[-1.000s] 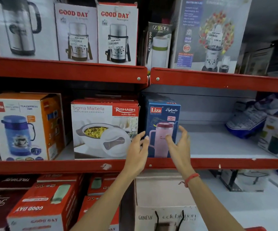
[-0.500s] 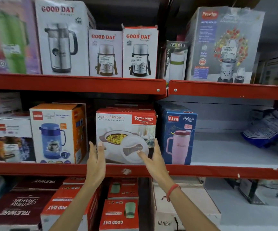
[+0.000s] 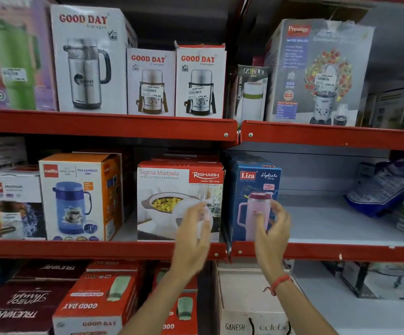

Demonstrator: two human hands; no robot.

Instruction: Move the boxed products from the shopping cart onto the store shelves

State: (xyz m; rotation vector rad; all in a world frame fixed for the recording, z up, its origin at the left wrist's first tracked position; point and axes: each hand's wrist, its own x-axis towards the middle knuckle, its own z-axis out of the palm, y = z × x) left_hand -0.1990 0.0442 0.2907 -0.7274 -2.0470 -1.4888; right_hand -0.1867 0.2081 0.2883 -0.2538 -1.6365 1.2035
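Note:
A blue Liza Hydrate Pro box stands upright on the middle red shelf, right of a red-and-white Rishabh casserole box. My left hand is raised in front of the casserole box's lower right corner, fingers loosely curled and blurred. My right hand, with a red thread at the wrist, hovers before the blue box's lower right part. Neither hand holds a box. The shopping cart is out of view.
An orange Cello box stands left of the casserole box. Good Day boxes and a Prestige box fill the top shelf. The grey shelf surface right of the blue box is bare up to a blue bag. More boxes sit below.
Both hands have moved right and up: the left from the casserole box's left side to its right corner, the right from the casserole box to the blue box. The fingers have curled in.

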